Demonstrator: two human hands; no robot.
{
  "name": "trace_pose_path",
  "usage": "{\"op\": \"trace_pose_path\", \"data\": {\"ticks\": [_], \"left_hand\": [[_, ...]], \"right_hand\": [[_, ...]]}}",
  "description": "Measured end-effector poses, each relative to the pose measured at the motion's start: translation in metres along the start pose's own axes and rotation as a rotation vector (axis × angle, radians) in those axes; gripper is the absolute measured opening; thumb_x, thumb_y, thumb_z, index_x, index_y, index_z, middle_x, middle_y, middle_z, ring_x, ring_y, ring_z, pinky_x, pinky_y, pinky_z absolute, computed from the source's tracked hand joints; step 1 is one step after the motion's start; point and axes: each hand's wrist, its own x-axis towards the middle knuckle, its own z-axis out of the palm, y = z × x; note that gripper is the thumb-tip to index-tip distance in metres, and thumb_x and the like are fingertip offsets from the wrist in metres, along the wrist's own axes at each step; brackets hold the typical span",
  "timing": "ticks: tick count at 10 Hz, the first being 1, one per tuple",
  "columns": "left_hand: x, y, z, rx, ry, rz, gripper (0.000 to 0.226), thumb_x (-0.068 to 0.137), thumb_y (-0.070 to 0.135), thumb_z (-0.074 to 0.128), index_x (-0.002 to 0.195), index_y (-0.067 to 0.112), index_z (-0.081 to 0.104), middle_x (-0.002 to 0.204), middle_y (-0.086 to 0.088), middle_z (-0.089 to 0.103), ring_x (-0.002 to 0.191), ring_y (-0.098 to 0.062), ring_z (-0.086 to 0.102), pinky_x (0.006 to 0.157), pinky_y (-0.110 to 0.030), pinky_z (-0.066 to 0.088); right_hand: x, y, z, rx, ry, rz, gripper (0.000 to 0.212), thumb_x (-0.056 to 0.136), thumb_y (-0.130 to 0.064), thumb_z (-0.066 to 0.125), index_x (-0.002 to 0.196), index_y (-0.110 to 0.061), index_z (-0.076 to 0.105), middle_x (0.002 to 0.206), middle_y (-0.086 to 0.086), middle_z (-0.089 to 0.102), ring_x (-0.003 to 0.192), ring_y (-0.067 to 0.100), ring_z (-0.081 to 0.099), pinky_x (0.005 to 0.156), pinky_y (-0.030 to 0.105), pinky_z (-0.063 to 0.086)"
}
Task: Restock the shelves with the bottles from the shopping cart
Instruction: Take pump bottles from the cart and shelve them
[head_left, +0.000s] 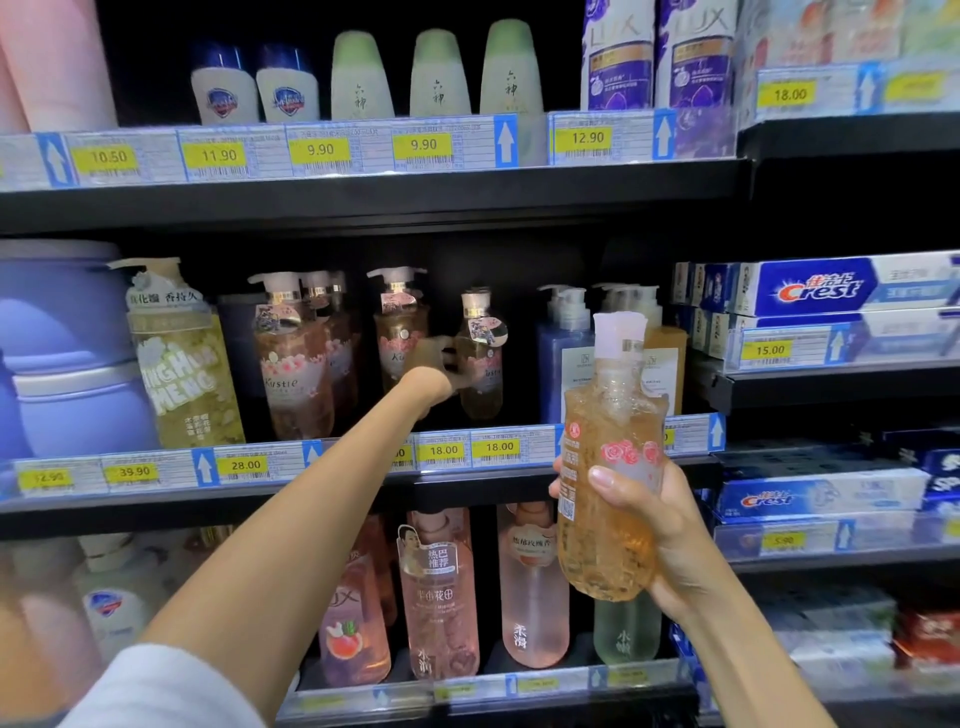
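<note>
My right hand (655, 525) grips an amber bottle (608, 540) with a pink cap and a rose label, held upright in front of the middle shelf's edge (249, 486). My left hand (432, 375) reaches onto the middle shelf, right beside a small amber Kustie bottle (480, 364) and a taller pump bottle (399, 322). The left hand is blurred by motion, so its grip is unclear. The shopping cart is out of view.
The middle shelf also holds several pump bottles (293, 358), a yellow-green bottle (182, 358) and blue tubs (67, 353). The shelf below carries pink bottles (439, 597). Toothpaste boxes (826, 286) fill the right shelving. The top shelf (363, 192) bears green and white bottles.
</note>
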Motion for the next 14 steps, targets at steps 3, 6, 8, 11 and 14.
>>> {"op": "trace_pose_path", "data": {"ticks": [3,6,8,11,14], "left_hand": [[0.002,-0.001,0.002,0.069,-0.022,-0.006,0.046,0.087,0.015,0.068,0.129,0.002,0.054,0.116,-0.014,0.063,0.105,-0.026,0.059,0.078,-0.025,0.052],[-0.042,0.011,-0.012,0.438,0.095,0.291,0.029,0.097,0.025,0.053,0.115,0.005,0.063,0.106,-0.011,0.068,0.101,-0.025,0.062,0.087,-0.039,0.05],[-0.099,0.018,-0.026,0.659,0.2,0.655,0.033,0.098,0.032,0.05,0.121,0.01,0.058,0.115,-0.005,0.065,0.104,-0.022,0.061,0.075,-0.04,0.054],[-0.135,-0.058,-0.094,0.93,0.263,1.372,0.031,0.077,0.01,0.063,0.108,0.003,0.059,0.108,-0.02,0.069,0.09,-0.031,0.069,0.089,-0.035,0.052],[-0.112,-0.108,-0.15,1.01,0.162,1.507,0.032,0.081,0.019,0.057,0.109,0.009,0.071,0.114,-0.014,0.069,0.098,-0.026,0.069,0.086,-0.036,0.053]], "right_hand": [[-0.004,0.0,-0.002,-0.044,-0.018,-0.005,0.078,0.048,-0.035,0.081,0.119,-0.009,0.059,0.108,0.025,0.066,0.102,0.042,0.064,0.087,0.048,0.056],[-0.011,-0.002,-0.008,-0.04,-0.042,0.016,0.085,0.046,-0.036,0.082,0.123,-0.011,0.057,0.111,0.022,0.066,0.104,0.038,0.064,0.087,0.044,0.056],[-0.008,0.003,-0.003,0.003,-0.039,0.004,0.086,0.044,-0.035,0.083,0.122,-0.015,0.056,0.106,0.014,0.07,0.099,0.031,0.068,0.081,0.037,0.057],[0.011,0.002,0.019,0.02,-0.051,-0.115,0.061,0.05,-0.03,0.082,0.106,-0.019,0.063,0.09,0.0,0.072,0.086,0.02,0.069,0.072,0.034,0.057],[0.035,0.007,0.09,-0.141,0.046,-0.245,0.066,0.045,-0.044,0.08,0.103,-0.017,0.064,0.083,-0.006,0.072,0.078,0.011,0.069,0.065,0.024,0.054]]}}
